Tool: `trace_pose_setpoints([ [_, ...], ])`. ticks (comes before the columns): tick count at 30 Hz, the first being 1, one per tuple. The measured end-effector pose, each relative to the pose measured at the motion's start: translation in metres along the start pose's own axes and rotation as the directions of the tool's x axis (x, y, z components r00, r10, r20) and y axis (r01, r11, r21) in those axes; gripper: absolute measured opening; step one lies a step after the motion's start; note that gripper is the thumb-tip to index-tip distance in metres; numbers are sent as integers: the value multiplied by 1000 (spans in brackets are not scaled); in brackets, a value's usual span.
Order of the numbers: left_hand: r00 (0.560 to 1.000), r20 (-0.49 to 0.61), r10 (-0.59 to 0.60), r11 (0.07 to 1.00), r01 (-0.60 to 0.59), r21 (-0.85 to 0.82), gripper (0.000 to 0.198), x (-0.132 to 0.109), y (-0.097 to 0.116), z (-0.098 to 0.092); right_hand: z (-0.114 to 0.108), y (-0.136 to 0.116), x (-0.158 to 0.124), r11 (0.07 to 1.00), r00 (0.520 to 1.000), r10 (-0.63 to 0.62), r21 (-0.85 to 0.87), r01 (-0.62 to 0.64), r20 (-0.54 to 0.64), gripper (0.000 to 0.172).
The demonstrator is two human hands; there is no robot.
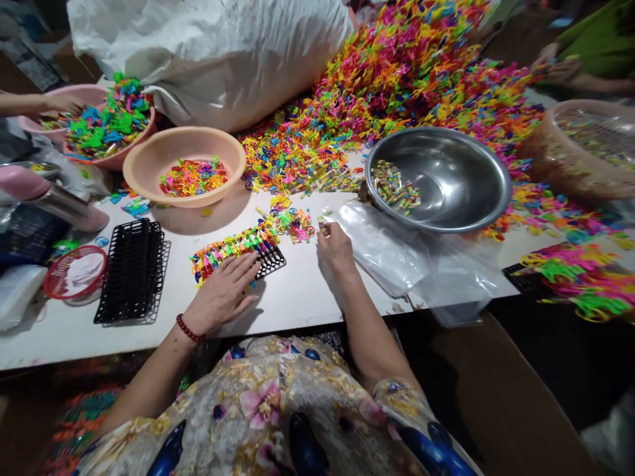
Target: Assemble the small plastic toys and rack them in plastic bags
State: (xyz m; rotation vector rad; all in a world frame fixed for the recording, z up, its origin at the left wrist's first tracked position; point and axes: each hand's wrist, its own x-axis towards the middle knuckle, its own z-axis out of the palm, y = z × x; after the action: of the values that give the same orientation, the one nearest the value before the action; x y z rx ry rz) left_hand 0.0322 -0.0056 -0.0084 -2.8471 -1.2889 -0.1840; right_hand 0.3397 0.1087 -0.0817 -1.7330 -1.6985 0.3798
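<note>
My left hand [225, 291] lies with its fingers stretched out over the near edge of a black plastic rack [272, 260]. Small colourful plastic pieces [213, 260] fill most of the rack's slots; those at its right end are bare. My right hand [337, 248] is closed in a pinch just above the white table, and what its fingertips hold is too small to make out. Between the hands, behind the rack, sits a little heap of loose colourful pieces [297, 225]. Clear plastic bags [381, 251] lie right beside my right hand.
A peach basin [141, 182] and a steel bowl [476, 218] hold small pieces. Behind them rise a large pile of colourful plastic pieces [397, 73] and a white sack [213, 59]. Stacked black racks [131, 271] lie left. Other people's hands [67, 104] work at both sides.
</note>
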Motion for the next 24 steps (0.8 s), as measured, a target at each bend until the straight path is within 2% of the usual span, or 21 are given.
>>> trace_pose_setpoints([
  [3,1000,-2,-2,1000,2,2,65,0,0,1,-2,-3,-1,984,999,35,-174,-31,15,25],
  [6,1000,-3,3,1000,-3,-1,65,0,0,2,1,-19,4,969,998,-61,-238,66,28,30],
  [10,1000,-2,4,1000,-4,-3,64,0,-1,1,14,-52,22,940,975,-131,-291,180,180,39],
  [13,1000,-5,0,1000,0,-1,63,1,0,0,25,-69,35,915,956,-67,-365,173,286,40],
  [15,1000,-7,-4,1000,4,-4,63,1,1,-1,28,-73,38,912,952,-2,-389,128,307,35],
  [17,1000,-6,-6,1000,6,-12,64,1,3,-2,27,-71,34,934,959,46,-352,58,279,26],
  [19,1000,-5,-12,1000,12,-22,65,1,4,-2,25,-66,24,970,973,86,-242,-33,215,20],
  [22,1000,-8,-21,999,21,-35,67,1,4,-2,21,-56,4,990,984,129,31,-134,127,20],
  [24,1000,-11,-19,999,19,-44,68,1,3,-2,20,-51,-9,969,986,118,205,-141,118,27],
])
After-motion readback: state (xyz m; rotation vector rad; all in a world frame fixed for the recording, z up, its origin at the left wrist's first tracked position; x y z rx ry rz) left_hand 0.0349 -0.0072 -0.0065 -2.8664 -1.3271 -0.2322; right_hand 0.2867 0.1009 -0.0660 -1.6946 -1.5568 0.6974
